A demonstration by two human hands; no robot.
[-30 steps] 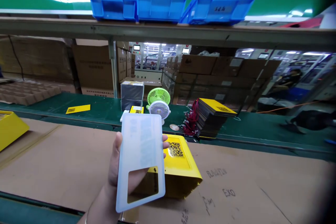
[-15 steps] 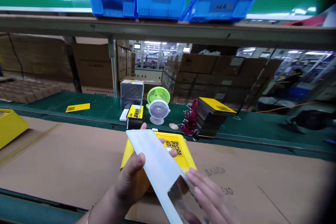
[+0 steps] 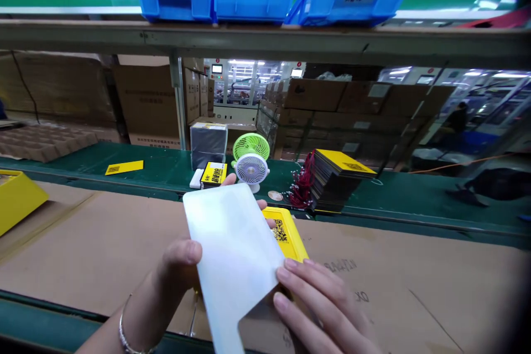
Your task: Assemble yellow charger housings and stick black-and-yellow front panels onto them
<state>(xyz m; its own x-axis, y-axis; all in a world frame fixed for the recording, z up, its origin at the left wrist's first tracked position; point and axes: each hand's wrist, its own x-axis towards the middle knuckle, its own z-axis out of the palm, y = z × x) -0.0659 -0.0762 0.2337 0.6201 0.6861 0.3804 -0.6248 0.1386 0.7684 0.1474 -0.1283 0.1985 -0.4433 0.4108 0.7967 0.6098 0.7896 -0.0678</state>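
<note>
The left hand (image 3: 178,260) clamps a frosted plastic sheet (image 3: 232,254); the right hand (image 3: 319,304) touches its edge, grip unclear. A yellow QR-code box (image 3: 288,235) lies just beyond.

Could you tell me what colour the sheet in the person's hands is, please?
Translucent milky white; the head view shows the sheet best.

Left hand (image 3: 178,265), right hand (image 3: 319,304), close together

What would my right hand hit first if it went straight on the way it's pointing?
Most likely the translucent white sheet held in your left hand. The fingertips of your right hand point at its lower right edge and look to be at it or very nearly, though the depth is hard to judge from this view.
</note>
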